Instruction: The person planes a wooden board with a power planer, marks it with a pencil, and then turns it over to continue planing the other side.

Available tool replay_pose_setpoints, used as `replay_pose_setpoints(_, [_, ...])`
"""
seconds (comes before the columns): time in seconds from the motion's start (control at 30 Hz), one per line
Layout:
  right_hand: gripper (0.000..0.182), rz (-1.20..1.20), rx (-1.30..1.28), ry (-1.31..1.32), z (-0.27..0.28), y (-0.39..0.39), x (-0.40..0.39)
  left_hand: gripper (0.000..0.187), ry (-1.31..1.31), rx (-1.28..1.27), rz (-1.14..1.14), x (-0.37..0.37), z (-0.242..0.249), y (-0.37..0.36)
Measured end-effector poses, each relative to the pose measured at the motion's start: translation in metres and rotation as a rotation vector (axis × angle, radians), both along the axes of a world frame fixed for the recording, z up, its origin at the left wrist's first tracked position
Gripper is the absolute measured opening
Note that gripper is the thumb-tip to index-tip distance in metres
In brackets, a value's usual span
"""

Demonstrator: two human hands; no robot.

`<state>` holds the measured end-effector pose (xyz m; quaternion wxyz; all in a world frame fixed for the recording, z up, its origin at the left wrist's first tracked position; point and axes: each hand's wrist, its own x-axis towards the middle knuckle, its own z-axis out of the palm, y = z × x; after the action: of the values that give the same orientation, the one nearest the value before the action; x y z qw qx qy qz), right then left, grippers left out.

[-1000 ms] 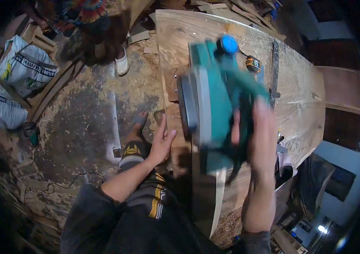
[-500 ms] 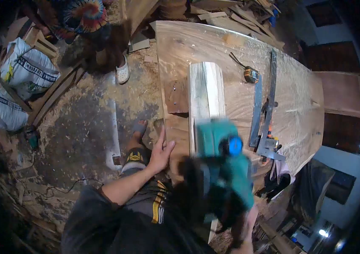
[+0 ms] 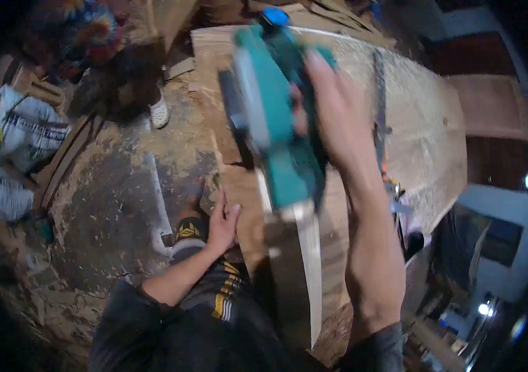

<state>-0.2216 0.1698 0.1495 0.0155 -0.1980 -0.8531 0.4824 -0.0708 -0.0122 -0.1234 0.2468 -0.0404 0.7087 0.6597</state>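
My right hand [image 3: 332,102] is wrapped round the handle of a teal electric planer [image 3: 270,118] with a blue front knob [image 3: 274,17]. The planer is blurred by motion and sits over the far part of a narrow pale wooden plank [image 3: 309,266], hiding much of it. At the left edge of the plywood worktop [image 3: 425,146] rests my left hand [image 3: 220,228], thumb and fingers apart. Beside the planer, a brown wood block [image 3: 232,146] is partly covered. A long dark metal bar [image 3: 379,93] lies to the right of my right forearm.
A person in a tie-dye shirt [image 3: 99,31] and white clog [image 3: 160,115] stands at upper left. White sacks [image 3: 25,127] lie at far left, near curved wood pieces. Shavings cover the floor [image 3: 109,198]. Scrap boards [image 3: 338,15] are piled beyond the worktop.
The planer has moved forward along the plank with my right hand, from near my body to the far part. The near part of the plank now shows. My left hand stays at the edge.
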Motion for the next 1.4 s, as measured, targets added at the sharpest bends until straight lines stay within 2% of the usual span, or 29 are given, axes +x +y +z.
replay_pose_setpoints(0.07, [0.053, 0.018, -0.129, 0.091, -0.014, 0.008, -0.020, 0.071, 0.035, 0.032, -0.030, -0.001, -0.006, -0.006])
replay_pose_setpoints(0.2, [0.047, -0.030, -0.171, -0.009, 0.007, -0.005, 0.062, 0.066, -0.019, -0.020, -0.057, -0.010, 0.020, -0.017])
replay_pose_setpoints(0.23, [0.045, -0.053, -0.208, -0.001, 0.010, -0.008, 0.102, 0.063, -0.033, -0.009, -0.019, -0.014, 0.011, -0.021])
replay_pose_setpoints(0.27, [0.037, -0.048, -0.272, -0.099, 0.012, -0.007, 0.146, 0.061, -0.043, 0.004, 0.018, -0.019, 0.002, -0.025])
replay_pose_setpoints(0.3, [0.027, -0.073, -0.338, -0.108, 0.022, -0.011, 0.194, 0.053, 0.118, 0.026, 0.049, -0.025, -0.002, -0.028])
replay_pose_setpoints(0.33, [0.026, -0.030, -0.210, -0.189, 0.025, -0.011, 0.248, 0.052, 0.200, -0.018, 0.047, -0.035, -0.001, -0.031])
replay_pose_setpoints(0.43, [0.054, -0.266, -0.148, -0.304, 0.028, -0.034, 0.449, 0.047, 0.419, -0.089, 0.060, -0.058, 0.024, -0.027])
replay_pose_setpoints(0.47, [0.058, -0.504, -0.303, -0.365, 0.038, -0.049, 0.509, 0.047, 0.585, -0.141, -0.026, -0.060, 0.048, -0.020])
replay_pose_setpoints(0.5, [0.059, -0.565, -0.312, -0.321, 0.040, -0.056, 0.572, 0.046, 0.750, -0.198, -0.114, -0.060, 0.075, -0.014])
replay_pose_setpoints(0.53, [0.057, -0.681, -0.319, -0.281, 0.060, -0.073, 0.576, 0.045, 0.914, -0.253, -0.207, -0.057, 0.097, -0.007])
replay_pose_setpoints(0.57, [0.055, -0.796, -0.323, -0.232, 0.080, -0.090, 0.578, 0.045, 1.035, -0.181, -0.339, -0.051, 0.115, 0.000])
replay_pose_setpoints(0.6, [0.053, -0.974, -0.319, -0.191, 0.127, -0.119, 0.540, 0.046, 1.146, -0.099, -0.481, -0.041, 0.126, 0.009])
replay_pose_setpoints(0.67, [0.060, -0.746, -0.095, -0.834, 0.140, -0.110, 0.558, 0.051, 1.382, -0.103, -0.826, -0.013, 0.124, 0.021])
replay_pose_setpoints(0.7, [0.064, -0.599, 0.013, -1.148, 0.145, -0.103, 0.569, 0.053, 1.377, -0.042, -0.962, -0.001, 0.125, 0.025])
replay_pose_setpoints(0.77, [0.067, -0.531, -0.150, -0.906, 0.144, -0.102, 0.593, 0.055, 1.360, 0.087, -1.225, 0.007, 0.124, 0.034])
replay_pose_setpoints(0.8, [0.068, -0.493, -0.224, -0.787, 0.145, -0.107, 0.596, 0.056, 1.423, 0.035, -1.200, -0.001, 0.118, 0.036])
replay_pose_setpoints(0.9, [0.064, -0.647, 0.060, -0.957, 0.166, -0.130, 0.543, 0.057, 1.540, -0.142, -1.154, -0.064, 0.104, 0.038])
replay_pose_setpoints(1.03, [0.058, -0.758, 0.057, -0.936, 0.179, -0.134, 0.482, 0.059, 1.588, -0.277, -0.972, -0.184, 0.090, 0.044])
replay_pose_setpoints(1.13, [0.058, -0.844, -0.015, -0.869, 0.180, -0.130, 0.444, 0.051, 1.519, -0.361, -0.814, -0.258, 0.092, 0.051])
replay_pose_setpoints(1.2, [0.058, -0.921, -0.074, -0.771, 0.178, -0.126, 0.404, 0.044, 1.350, -0.389, -0.684, -0.301, 0.075, 0.056])
replay_pose_setpoints(1.3, [0.054, -1.226, -0.007, -0.737, 0.173, -0.137, 0.362, 0.035, 1.095, -0.366, -0.517, -0.340, 0.045, 0.052])
replay_pose_setpoints(1.37, [0.055, -1.112, -0.006, -0.541, 0.170, -0.129, 0.316, 0.028, 0.949, -0.357, -0.412, -0.352, 0.038, 0.053])
replay_pose_setpoints(1.4, [0.056, -1.054, -0.006, -0.453, 0.174, -0.125, 0.290, 0.026, 0.958, -0.395, -0.396, -0.354, 0.038, 0.055])
